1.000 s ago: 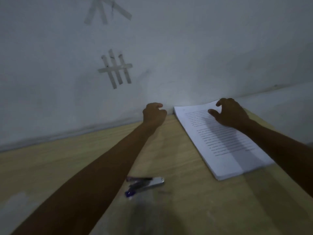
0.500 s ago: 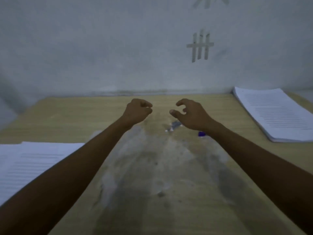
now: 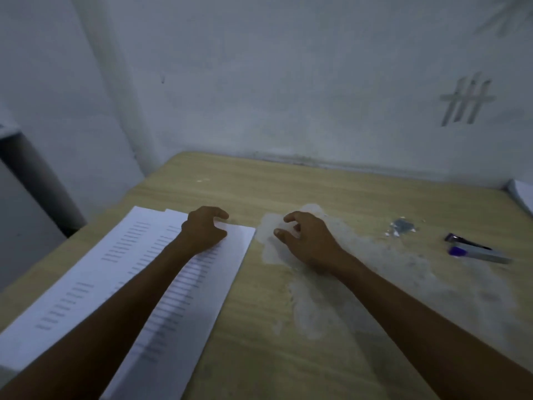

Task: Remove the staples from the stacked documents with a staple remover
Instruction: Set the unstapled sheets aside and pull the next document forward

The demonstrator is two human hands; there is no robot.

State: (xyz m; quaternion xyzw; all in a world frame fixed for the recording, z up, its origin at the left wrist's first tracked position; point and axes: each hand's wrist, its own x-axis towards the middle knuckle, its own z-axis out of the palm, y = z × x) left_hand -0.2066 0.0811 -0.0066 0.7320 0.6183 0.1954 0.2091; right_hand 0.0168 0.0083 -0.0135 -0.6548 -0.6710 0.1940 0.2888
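On a worn wooden desk (image 3: pixel 288 356) against a pale wall, two bare hands reach toward a stack of printed documents (image 3: pixel 138 272).

The stack lies at the desk's left, well apart from the staple remover (image 3: pixel 476 251), which lies untouched at the far right. The step in hand looks like drawing a document over: best to pin the sheets flat, bring the stapled corner close, then fetch the remover. The left hand (image 3: pixel 203 230) rests on the top sheet's far corner, fingers curled, gripping nothing visible. The right hand (image 3: pixel 305 241) hovers just beside the stack's edge, fingers half open and empty. No staple is discernible.
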